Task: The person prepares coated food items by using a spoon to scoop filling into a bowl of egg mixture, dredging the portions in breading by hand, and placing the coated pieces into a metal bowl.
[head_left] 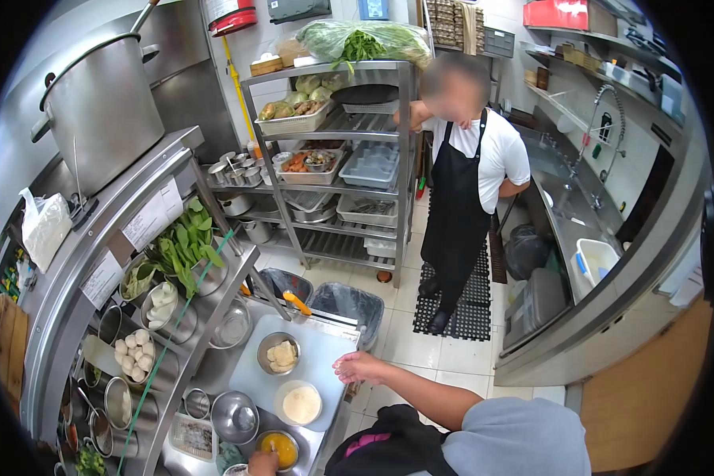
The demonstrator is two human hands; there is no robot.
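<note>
Though round, yellow-filled bowl (295, 461) upright, mouth-up.

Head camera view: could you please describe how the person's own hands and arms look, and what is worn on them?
The right hand is bare, with no glove; on its arm, a short, plain, grey sleeve leaves the forearm uncovered. The left hand also shows no glove; its sleeve is out of view.

A working restaurant kitchen — huge stockpot (103, 111), metal rack (337, 159) of vegetables, sink (567, 190) with spray hose (617, 119).
</note>
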